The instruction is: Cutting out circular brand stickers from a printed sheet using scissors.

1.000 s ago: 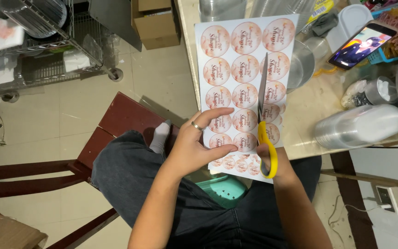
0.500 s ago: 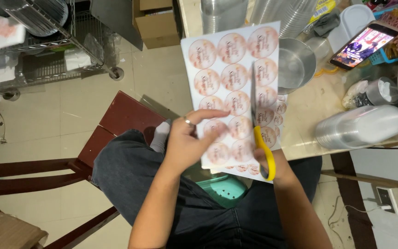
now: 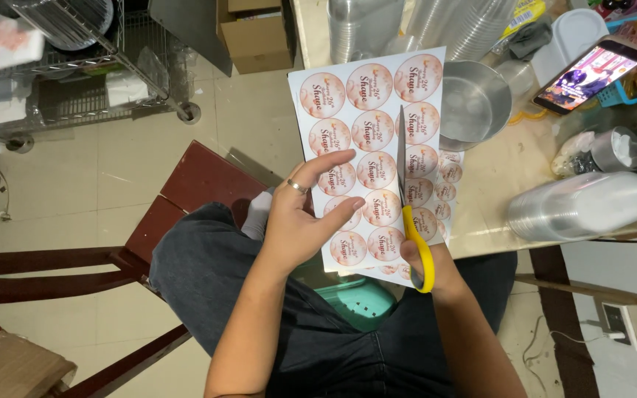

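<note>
My left hand point(image 3: 300, 221) holds a white sheet of round peach stickers point(image 3: 366, 125) by its lower left part, with the fingers spread across the print. My right hand point(image 3: 429, 269) grips yellow-handled scissors point(image 3: 411, 221) below the sheet. The blades point up the sheet between the middle and right columns of stickers. A narrower strip of stickers point(image 3: 447, 188) hangs to the right of the blades. I sit with my legs in dark trousers point(image 3: 318, 339) over a red wooden chair point(image 3: 186, 191).
A table point(image 3: 510, 177) at right carries a metal bowl point(image 3: 477, 99), stacked clear plastic cups point(image 3: 587, 206), a lit phone point(image 3: 587, 74) and small containers. A cardboard box point(image 3: 256, 33) and a wire rack on wheels point(image 3: 90, 66) stand on the tiled floor. A teal stool point(image 3: 363, 302) is under my legs.
The sheet has shifted left and up in my left hand, and the scissor blades have advanced farther up the sheet along the cut line.
</note>
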